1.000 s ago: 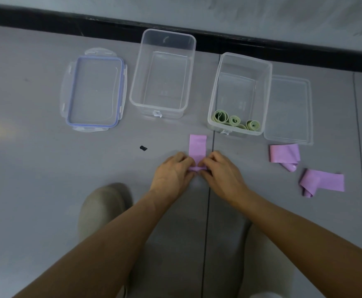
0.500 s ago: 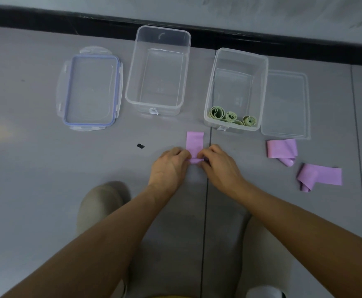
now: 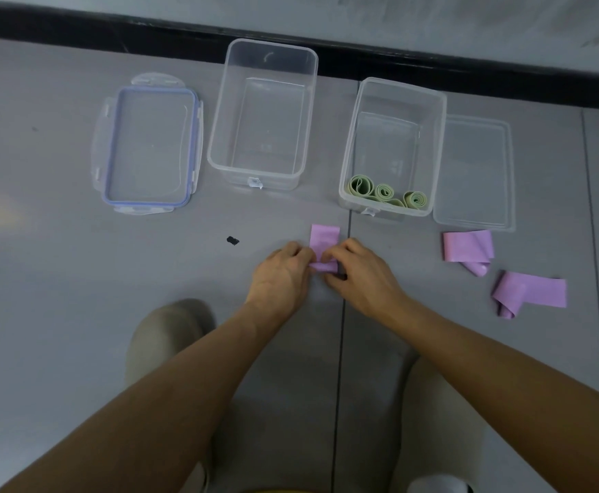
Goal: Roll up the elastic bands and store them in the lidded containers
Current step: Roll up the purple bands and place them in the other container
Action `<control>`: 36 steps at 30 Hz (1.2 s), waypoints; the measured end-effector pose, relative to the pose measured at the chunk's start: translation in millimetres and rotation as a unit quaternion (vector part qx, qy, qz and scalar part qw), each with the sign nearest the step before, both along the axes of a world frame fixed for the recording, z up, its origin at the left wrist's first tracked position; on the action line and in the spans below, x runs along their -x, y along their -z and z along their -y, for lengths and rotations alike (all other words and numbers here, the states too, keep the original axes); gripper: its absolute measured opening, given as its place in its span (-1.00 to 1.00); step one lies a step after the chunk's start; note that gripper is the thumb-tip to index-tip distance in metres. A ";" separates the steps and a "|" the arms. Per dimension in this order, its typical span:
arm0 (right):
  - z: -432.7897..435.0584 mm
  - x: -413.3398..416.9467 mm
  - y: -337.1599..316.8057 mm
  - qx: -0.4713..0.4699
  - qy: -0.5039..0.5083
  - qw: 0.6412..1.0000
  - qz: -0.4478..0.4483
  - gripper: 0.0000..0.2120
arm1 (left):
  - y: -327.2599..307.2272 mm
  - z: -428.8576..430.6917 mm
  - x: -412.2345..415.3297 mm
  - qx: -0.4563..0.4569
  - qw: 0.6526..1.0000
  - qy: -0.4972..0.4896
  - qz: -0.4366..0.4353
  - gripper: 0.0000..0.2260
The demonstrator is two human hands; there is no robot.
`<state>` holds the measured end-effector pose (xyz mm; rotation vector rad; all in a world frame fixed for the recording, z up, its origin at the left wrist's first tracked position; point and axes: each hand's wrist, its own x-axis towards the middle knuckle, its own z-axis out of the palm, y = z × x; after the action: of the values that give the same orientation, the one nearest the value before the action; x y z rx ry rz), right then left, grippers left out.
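There is one view, from a wide-angle camera worn on the person's head. It faces forward and steeply down at the grey floor (image 3: pixel 59 279). It is close enough that both forearms run in from the bottom edge, and the left hand (image 3: pixel 280 275) and right hand (image 3: pixel 362 275) meet on a pink band (image 3: pixel 324 236) near mid-frame. A knee (image 3: pixel 162 336) fills the lower left, and a black skirting strip (image 3: pixel 468 58) bows across the top.
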<state>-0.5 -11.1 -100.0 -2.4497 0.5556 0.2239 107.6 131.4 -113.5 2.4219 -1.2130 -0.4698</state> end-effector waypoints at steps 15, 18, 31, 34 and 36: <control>2.6 -2.5 1.7 -0.003 0.030 0.999 0.025 -0.87 | 6.2 3.5 -7.2 -0.011 1.000 -0.003 -0.010 -0.89; 4.0 -1.3 -0.1 -0.005 0.003 1.000 0.004 -0.84 | 5.3 -1.5 -1.2 0.003 1.000 -0.010 -0.010 -0.90; -2.2 -4.6 1.5 -0.001 0.059 0.998 -0.020 -0.85 | 3.9 0.2 -10.3 0.029 1.000 0.006 0.007 -0.87; -1.9 -6.3 1.0 -0.010 0.073 0.997 -0.020 -0.85 | 5.4 1.0 -14.9 0.022 0.999 0.039 0.003 -0.81; -2.6 -5.9 1.7 -0.016 0.083 0.996 -0.022 -0.84 | 6.1 0.5 -13.7 0.027 0.999 0.046 0.001 -0.81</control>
<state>5.3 -8.5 -101.7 -2.3583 0.7646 0.2175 121.2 130.9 -119.6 2.3301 -1.3251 -0.4567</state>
